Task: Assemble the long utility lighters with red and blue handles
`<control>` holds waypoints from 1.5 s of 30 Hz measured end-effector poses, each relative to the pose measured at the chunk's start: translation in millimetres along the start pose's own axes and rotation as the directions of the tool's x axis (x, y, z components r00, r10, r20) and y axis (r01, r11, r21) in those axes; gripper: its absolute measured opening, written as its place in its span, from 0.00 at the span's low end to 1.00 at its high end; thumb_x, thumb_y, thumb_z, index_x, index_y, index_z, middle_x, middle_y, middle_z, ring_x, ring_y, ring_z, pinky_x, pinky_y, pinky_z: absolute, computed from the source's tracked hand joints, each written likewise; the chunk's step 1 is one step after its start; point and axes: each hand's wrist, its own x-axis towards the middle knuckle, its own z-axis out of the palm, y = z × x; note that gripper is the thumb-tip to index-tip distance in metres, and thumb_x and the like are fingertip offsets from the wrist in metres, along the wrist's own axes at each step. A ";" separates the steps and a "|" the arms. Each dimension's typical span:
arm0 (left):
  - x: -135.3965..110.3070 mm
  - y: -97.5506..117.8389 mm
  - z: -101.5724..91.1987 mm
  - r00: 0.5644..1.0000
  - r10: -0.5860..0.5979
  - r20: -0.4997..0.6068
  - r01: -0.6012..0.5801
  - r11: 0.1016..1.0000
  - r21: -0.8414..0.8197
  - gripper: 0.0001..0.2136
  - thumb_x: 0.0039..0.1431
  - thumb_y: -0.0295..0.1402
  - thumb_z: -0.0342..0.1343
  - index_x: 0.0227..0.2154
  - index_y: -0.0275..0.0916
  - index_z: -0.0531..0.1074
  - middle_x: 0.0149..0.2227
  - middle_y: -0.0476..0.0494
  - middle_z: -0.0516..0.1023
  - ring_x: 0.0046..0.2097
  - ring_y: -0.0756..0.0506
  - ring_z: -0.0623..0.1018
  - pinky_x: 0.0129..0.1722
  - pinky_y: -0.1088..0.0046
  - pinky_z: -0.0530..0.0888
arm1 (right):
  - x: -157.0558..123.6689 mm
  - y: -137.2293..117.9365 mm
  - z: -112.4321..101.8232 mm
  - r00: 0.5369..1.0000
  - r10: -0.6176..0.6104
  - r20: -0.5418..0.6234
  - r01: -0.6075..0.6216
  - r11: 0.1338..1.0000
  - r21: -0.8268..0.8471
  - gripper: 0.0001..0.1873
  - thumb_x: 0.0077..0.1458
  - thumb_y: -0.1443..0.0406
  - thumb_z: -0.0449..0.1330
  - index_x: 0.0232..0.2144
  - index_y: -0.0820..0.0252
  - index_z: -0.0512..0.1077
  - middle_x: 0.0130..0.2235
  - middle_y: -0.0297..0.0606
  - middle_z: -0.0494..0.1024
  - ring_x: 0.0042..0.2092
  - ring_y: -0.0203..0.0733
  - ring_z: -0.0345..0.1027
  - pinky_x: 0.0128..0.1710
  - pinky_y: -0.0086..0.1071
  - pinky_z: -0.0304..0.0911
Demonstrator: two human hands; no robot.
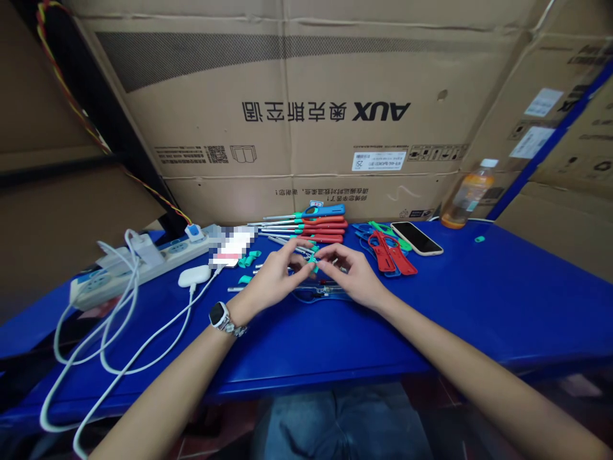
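Frame centre: left hand (274, 279) and right hand (355, 275) pinch one teal piece (312, 260) over bench (479, 306); fingertip grip likely steadies tiny part.

Blue tabletop (502, 300), bearing: white power strip (158, 255) at left rear, plugs seated; white cables (119, 367) looping toward the near edge; white oval puck (194, 275) just beside the strip; black phone (416, 237) lying flat (screen dark); bottle (467, 195) of orange liquid, upright at rear; small teal piece (479, 239) alone, far right. Printed cardboard box (297, 83) behind.
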 end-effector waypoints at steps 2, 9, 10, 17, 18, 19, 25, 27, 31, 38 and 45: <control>0.2 -0.3 1.5 1.000 -0.020 -0.009 0.019 0.997 -0.081 0.16 0.65 0.39 0.54 0.52 0.38 0.64 0.33 0.47 0.81 0.34 0.48 0.79 0.34 0.74 0.71 | -1.0 0.6 1.8 1.000 0.000 0.005 0.000 1.000 -0.002 0.10 0.58 0.60 0.60 0.39 0.60 0.72 0.32 0.34 0.74 0.32 0.36 0.66 0.30 0.29 0.59; 1.6 -5.3 1.4 0.991 -0.112 0.072 0.130 0.936 -0.327 0.16 0.62 0.43 0.58 0.44 0.38 0.64 0.32 0.45 0.80 0.34 0.47 0.80 0.34 0.74 0.73 | -5.3 2.0 4.8 0.998 -0.065 0.020 0.067 0.988 -0.141 0.10 0.56 0.64 0.62 0.41 0.59 0.74 0.32 0.34 0.73 0.31 0.36 0.64 0.30 0.30 0.59; 1.5 -5.7 0.1 0.990 -0.111 0.086 0.134 0.932 -0.338 0.15 0.62 0.43 0.58 0.43 0.38 0.64 0.32 0.46 0.80 0.34 0.47 0.79 0.35 0.74 0.73 | -5.5 1.9 4.9 0.998 -0.053 0.025 0.055 0.991 -0.124 0.10 0.56 0.63 0.62 0.41 0.60 0.74 0.33 0.34 0.73 0.31 0.36 0.64 0.30 0.30 0.59; -0.3 -1.1 -18.0 0.994 0.040 0.100 -0.035 0.998 -0.043 0.10 0.63 0.36 0.57 0.44 0.37 0.71 0.37 0.43 0.80 0.38 0.47 0.79 0.39 0.70 0.75 | 0.6 2.4 0.1 0.982 0.139 0.131 -0.167 0.958 0.232 0.14 0.52 0.58 0.66 0.39 0.60 0.75 0.33 0.34 0.76 0.32 0.36 0.67 0.34 0.31 0.62; -0.1 -0.6 -20.0 0.992 0.090 0.084 -0.093 0.995 0.036 0.10 0.62 0.35 0.58 0.44 0.37 0.72 0.39 0.42 0.79 0.38 0.47 0.78 0.40 0.69 0.75 | 1.7 2.7 -1.5 0.974 0.174 0.144 -0.208 0.940 0.272 0.15 0.50 0.57 0.67 0.38 0.60 0.76 0.31 0.33 0.76 0.31 0.35 0.66 0.33 0.31 0.61; 0.2 -0.5 -21.3 0.986 0.148 0.070 -0.155 0.982 0.106 0.10 0.62 0.33 0.58 0.45 0.38 0.73 0.41 0.42 0.79 0.39 0.47 0.78 0.42 0.69 0.75 | 2.7 3.0 -3.2 0.965 0.210 0.157 -0.250 0.918 0.309 0.17 0.49 0.57 0.68 0.38 0.60 0.76 0.30 0.32 0.75 0.29 0.33 0.65 0.31 0.30 0.61; 1.0 -1.8 -21.3 0.922 0.385 0.037 -0.379 0.880 0.286 0.08 0.65 0.31 0.55 0.45 0.39 0.76 0.41 0.42 0.79 0.38 0.48 0.77 0.40 0.71 0.75 | 3.8 0.6 -9.1 0.906 0.341 0.251 -0.423 0.763 0.489 0.20 0.44 0.55 0.72 0.36 0.62 0.77 0.29 0.33 0.76 0.26 0.30 0.63 0.29 0.28 0.58; -0.1 -0.9 -22.0 0.921 0.388 0.038 -0.380 0.871 0.312 0.08 0.65 0.32 0.56 0.44 0.39 0.76 0.39 0.42 0.80 0.37 0.48 0.78 0.38 0.72 0.75 | 3.6 -1.5 -9.4 0.910 0.327 0.254 -0.412 0.777 0.477 0.19 0.46 0.53 0.70 0.34 0.62 0.76 0.29 0.33 0.76 0.26 0.29 0.62 0.28 0.27 0.58; -1.5 -1.3 -25.3 0.939 0.341 0.051 -0.336 0.872 0.355 0.10 0.67 0.33 0.53 0.46 0.41 0.77 0.37 0.42 0.81 0.39 0.46 0.79 0.42 0.69 0.75 | 3.1 -3.2 -8.1 0.926 0.272 0.262 -0.353 0.869 0.345 0.19 0.51 0.51 0.66 0.27 0.63 0.74 0.28 0.34 0.76 0.25 0.29 0.60 0.28 0.27 0.59; -0.4 -7.6 -29.3 0.960 0.223 0.172 -0.274 0.879 0.389 0.10 0.66 0.30 0.52 0.40 0.39 0.79 0.40 0.40 0.77 0.41 0.44 0.77 0.42 0.68 0.73 | -3.0 -0.5 -12.5 0.978 0.063 0.200 -0.024 0.981 -0.192 0.06 0.57 0.66 0.59 0.30 0.62 0.74 0.27 0.33 0.74 0.28 0.33 0.63 0.30 0.29 0.59; -5.5 -14.2 -27.3 0.953 0.032 0.301 -0.163 0.893 0.420 0.09 0.63 0.27 0.55 0.37 0.40 0.80 0.35 0.44 0.77 0.34 0.48 0.76 0.36 0.73 0.69 | -21.7 -2.3 -26.2 0.887 -0.155 0.435 0.388 0.762 -0.518 0.10 0.59 0.66 0.57 0.37 0.59 0.79 0.37 0.41 0.76 0.38 0.41 0.69 0.39 0.35 0.64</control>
